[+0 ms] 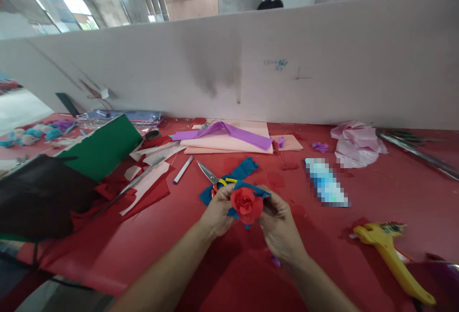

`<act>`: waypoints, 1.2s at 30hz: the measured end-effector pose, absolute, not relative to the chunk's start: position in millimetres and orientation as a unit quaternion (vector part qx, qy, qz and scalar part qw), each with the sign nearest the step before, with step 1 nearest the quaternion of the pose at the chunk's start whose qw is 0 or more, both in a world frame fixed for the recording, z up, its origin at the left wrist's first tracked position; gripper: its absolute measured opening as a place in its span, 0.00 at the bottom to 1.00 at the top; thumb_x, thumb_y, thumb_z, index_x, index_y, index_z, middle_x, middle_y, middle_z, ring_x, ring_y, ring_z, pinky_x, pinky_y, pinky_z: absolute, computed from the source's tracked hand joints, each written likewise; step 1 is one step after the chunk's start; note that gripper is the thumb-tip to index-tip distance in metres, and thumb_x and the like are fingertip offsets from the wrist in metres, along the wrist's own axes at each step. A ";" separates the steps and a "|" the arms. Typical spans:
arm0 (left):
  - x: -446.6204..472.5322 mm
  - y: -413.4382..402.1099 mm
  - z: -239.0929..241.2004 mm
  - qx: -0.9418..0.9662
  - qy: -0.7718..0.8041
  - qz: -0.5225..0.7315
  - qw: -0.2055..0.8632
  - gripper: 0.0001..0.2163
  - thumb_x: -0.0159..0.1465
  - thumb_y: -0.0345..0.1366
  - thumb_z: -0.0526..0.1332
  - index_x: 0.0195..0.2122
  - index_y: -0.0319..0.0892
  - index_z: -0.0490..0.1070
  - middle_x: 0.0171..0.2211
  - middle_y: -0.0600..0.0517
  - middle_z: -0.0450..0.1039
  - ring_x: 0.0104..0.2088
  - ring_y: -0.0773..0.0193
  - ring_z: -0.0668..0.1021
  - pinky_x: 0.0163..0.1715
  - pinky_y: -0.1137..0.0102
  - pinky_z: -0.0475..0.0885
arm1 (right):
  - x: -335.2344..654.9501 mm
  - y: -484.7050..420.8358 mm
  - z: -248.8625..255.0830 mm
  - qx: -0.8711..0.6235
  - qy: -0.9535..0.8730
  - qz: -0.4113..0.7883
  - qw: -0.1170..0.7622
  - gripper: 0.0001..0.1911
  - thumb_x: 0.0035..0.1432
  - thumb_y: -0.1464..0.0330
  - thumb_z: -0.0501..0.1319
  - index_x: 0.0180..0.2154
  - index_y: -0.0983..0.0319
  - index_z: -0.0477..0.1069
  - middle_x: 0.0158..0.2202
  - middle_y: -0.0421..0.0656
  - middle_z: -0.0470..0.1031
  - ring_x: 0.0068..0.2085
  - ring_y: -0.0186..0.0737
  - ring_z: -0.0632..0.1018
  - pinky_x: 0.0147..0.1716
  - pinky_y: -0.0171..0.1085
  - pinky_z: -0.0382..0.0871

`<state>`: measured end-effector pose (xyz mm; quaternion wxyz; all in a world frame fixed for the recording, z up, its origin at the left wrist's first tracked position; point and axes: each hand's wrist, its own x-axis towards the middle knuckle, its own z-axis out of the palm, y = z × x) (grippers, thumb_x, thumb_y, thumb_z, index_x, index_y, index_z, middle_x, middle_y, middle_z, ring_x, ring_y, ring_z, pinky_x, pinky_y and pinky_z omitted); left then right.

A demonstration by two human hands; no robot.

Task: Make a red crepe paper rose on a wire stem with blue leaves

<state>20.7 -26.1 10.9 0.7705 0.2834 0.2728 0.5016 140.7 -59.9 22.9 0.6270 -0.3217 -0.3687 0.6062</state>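
A red paper flower (245,205) faces up at me between my two hands, with blue crepe paper (251,188) around its back and sides. My left hand (219,210) is closed on the flower's left side. On the other side, my right hand (278,221) pinches the edge of the blue paper. Just beyond my left hand lie scissors (211,174) with yellow and red handles, their blades apart. Under them, another piece of blue crepe paper (245,167) rests on the red table (158,245). The flower's underside is hidden.
A yellow glue gun (389,254) lies at the right, below a pixelated item (326,183). Behind are peach paper sheets (225,145), a purple strip (247,137) and crumpled pink plastic (358,145). A marker (183,169), paper scraps and a green box (103,147) stand left. A white partition (150,73) bounds the back.
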 end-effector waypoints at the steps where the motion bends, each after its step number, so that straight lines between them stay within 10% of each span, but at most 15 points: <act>1: 20.7 -25.9 13.3 0.301 0.279 0.498 0.764 0.10 0.45 0.36 0.72 0.25 0.39 0.75 0.22 0.53 0.73 0.23 0.68 0.74 0.26 0.73 0.71 | 140.6 -60.0 24.0 -0.314 -0.354 0.615 0.630 0.12 0.41 0.70 0.72 0.32 0.55 0.77 0.32 0.37 0.74 0.34 0.36 0.72 0.37 0.35 0.68; 14: 22.4 -23.5 2.8 0.325 0.288 0.498 0.751 0.10 0.48 0.40 0.70 0.23 0.38 0.74 0.20 0.53 0.71 0.22 0.70 0.72 0.26 0.74 0.70 | 141.6 -53.0 25.6 -0.308 -0.260 0.679 0.614 0.15 0.31 0.70 0.76 0.27 0.53 0.79 0.29 0.35 0.78 0.30 0.33 0.75 0.32 0.31 0.69; 36: 23.0 -19.5 6.8 0.248 0.344 0.519 0.742 0.15 0.39 0.23 0.71 0.30 0.39 0.77 0.27 0.51 0.79 0.28 0.65 0.78 0.30 0.73 0.73 | 167.5 -42.0 17.2 -0.482 -0.357 0.506 0.619 0.10 0.47 0.61 0.70 0.29 0.59 0.76 0.26 0.38 0.72 0.29 0.34 0.69 0.33 0.35 0.62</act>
